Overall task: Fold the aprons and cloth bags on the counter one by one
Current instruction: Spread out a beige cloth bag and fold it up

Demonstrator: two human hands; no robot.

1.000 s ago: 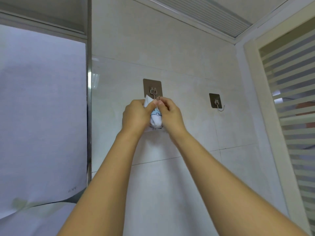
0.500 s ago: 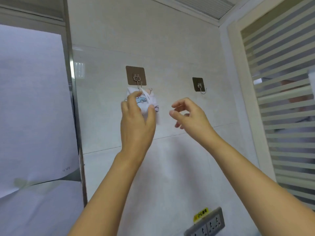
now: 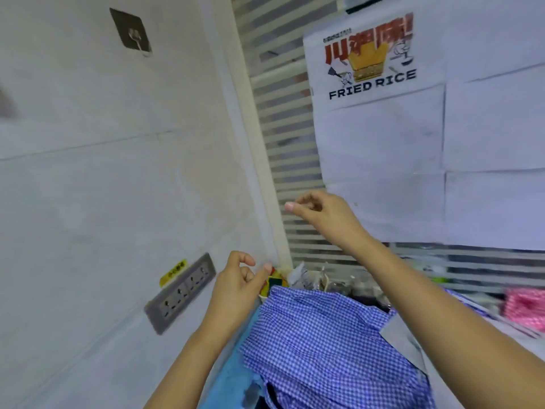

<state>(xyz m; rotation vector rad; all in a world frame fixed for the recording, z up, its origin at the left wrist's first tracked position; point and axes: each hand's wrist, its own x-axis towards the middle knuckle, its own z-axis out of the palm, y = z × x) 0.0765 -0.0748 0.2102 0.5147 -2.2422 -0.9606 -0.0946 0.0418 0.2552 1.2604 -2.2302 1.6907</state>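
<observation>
Nothing is held: left hand (image 3: 239, 287) and right hand (image 3: 324, 215) loosely curled. Apron (image 3: 324, 343) just below looks light, floppy; best pinched at its top corners.

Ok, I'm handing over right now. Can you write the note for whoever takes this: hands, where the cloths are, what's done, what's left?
The left hand holds nothing, fingers loosely curled, just above the wall-side corner of the blue checked cloth.
The right hand holds nothing and is raised higher.
The blue checked cloth lies rumpled and unfolded below both hands. The pink checked cloth is at the far right, too blurred to judge.
Done: no folded piece in view.
Left: probably fold the blue one next, then the pink.
</observation>
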